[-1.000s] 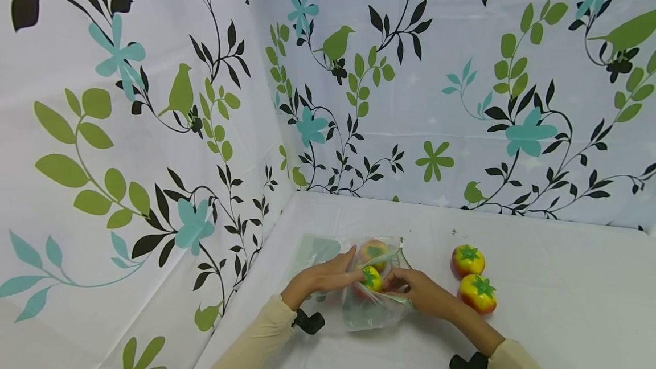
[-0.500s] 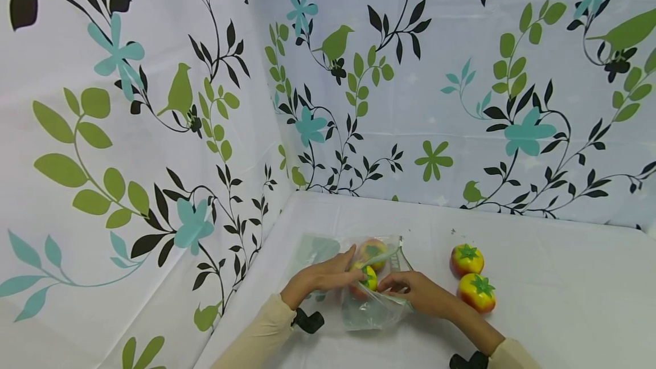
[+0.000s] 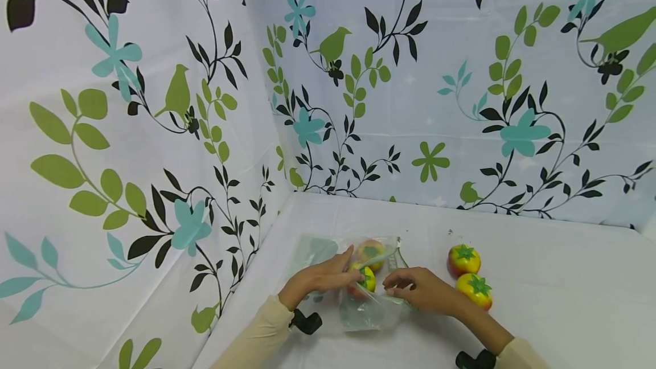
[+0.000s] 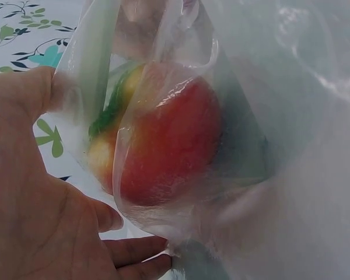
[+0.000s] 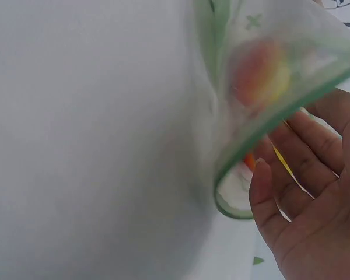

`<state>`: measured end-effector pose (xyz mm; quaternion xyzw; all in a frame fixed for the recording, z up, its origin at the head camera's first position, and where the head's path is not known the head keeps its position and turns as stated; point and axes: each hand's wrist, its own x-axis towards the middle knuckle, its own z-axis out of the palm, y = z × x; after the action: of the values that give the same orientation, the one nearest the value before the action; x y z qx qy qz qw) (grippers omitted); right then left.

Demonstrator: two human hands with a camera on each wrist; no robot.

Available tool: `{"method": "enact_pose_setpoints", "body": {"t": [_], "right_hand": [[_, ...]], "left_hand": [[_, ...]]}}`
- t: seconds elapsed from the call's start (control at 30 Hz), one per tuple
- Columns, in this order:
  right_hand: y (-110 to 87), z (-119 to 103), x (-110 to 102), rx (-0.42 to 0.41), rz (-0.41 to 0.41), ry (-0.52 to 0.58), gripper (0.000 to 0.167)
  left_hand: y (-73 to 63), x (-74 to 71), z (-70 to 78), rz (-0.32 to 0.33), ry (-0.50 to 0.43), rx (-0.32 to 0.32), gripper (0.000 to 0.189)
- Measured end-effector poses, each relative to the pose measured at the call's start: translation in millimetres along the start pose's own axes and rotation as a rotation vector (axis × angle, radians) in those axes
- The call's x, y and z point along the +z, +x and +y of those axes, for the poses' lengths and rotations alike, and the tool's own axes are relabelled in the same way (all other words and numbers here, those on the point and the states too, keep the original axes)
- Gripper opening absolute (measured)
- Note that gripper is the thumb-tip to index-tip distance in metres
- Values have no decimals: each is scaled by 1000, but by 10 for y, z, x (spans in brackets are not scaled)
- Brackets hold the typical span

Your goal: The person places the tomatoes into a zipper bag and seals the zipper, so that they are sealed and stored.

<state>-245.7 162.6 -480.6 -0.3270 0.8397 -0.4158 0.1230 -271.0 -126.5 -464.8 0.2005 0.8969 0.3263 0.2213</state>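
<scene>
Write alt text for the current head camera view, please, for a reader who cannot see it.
A left hand touches a clear plastic bag with two fruits in it, the right hand at its edge. Two more fruits, yellow and red with green tops, lie to the right on a white table before a patterned backdrop.

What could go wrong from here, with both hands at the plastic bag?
The front fruit sits near the mouth of the plastic bag, so it might roll out if the left hand beside it shifts.

The plastic looks thin and creased; a tug by the right hand near the green rim could collapse the opening.

The right forearm passes close to the nearer loose fruit, so a bump might set it rolling.
</scene>
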Motion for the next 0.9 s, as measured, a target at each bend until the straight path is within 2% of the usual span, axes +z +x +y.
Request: {"method": "enact_pose_setpoints", "body": {"t": [0.23,0.43,0.53,0.7,0.9], "right_hand": [[-158,-72,-311,60,67,-66,32],[-348,-136,-663,103,169,-134,34],[-452,-120,-851,125,226,-152,35],[-641,-57,-1133,133,307,-247,39],[-841,92,-1291,174,352,-305,46]], "left_hand": [[16,-10,-12,2,0,-3,106],[2,-12,6,-1,-4,0,106],[-9,-10,13,-2,-15,7,106],[-2,-16,4,-14,-31,28,105],[17,-8,-24,-12,-28,29,104]]}}
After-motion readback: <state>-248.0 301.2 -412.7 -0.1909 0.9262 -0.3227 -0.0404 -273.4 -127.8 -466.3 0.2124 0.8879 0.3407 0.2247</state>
